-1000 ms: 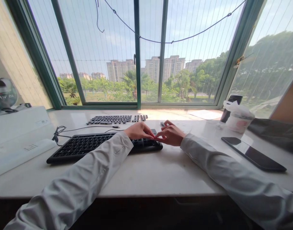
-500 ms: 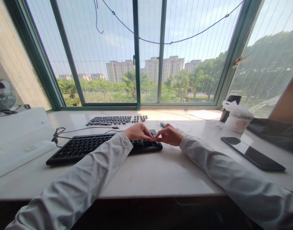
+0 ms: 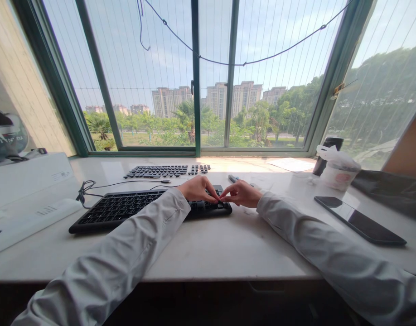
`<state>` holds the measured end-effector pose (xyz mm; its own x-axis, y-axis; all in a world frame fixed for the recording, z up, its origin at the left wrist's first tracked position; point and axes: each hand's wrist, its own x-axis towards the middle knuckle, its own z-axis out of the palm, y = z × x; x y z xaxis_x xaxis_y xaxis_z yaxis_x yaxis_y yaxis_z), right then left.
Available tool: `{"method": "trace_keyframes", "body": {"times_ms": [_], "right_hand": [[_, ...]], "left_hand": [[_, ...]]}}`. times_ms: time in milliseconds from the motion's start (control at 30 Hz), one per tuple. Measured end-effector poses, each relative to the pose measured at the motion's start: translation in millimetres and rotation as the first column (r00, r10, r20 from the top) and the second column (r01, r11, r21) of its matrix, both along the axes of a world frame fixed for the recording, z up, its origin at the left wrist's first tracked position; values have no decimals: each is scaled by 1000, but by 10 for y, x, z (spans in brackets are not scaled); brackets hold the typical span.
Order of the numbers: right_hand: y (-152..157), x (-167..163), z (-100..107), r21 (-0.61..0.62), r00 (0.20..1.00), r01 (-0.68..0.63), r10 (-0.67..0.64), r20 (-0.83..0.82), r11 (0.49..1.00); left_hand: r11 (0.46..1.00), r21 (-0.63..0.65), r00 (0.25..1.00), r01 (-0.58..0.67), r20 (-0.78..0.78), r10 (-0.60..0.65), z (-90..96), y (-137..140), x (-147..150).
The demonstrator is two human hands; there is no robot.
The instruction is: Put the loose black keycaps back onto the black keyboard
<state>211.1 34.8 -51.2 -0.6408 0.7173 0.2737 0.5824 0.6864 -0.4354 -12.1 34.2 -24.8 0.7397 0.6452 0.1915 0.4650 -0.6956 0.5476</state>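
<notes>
A black keyboard lies at a slant on the white table, its right end under my hands. My left hand arches over that end, thumb and fingertips pinched together low at the keys. From the right, my right hand meets it with thumb and forefinger pinched at the same spot. The fingertips of both hands almost touch; whatever sits between them is too small to make out. Behind the keyboard, rows of loose black keycaps are laid out in keyboard order.
A cable coils left of the keyboard. Beyond my right hand lies a small pen-like tool. To the right are a black phone, a bagged cup and a dark cylinder. A white box stands at left, below the window.
The whole view has shifted very slightly. Both hands stay pinched at the keyboard's right end, with hardly any movement of the fingers.
</notes>
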Motion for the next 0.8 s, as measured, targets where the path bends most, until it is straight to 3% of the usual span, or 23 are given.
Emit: {"method": "trace_keyframes", "body": {"times_ms": [567,667,800], "right_hand": [[28,-27,-47,35,1000,2,-2,-5,999],[18,-21,-45,135,1000,-13,9,27,991],[-38,-12,-20,347,995,-35,-1,104,937]], "left_hand": [[999,43,1000,-24,3,24,-9,6,1],[997,77,1000,-21,-18,22,-5,9,-3],[991,133,997,18,-77,-7,35,-15,-22]]}}
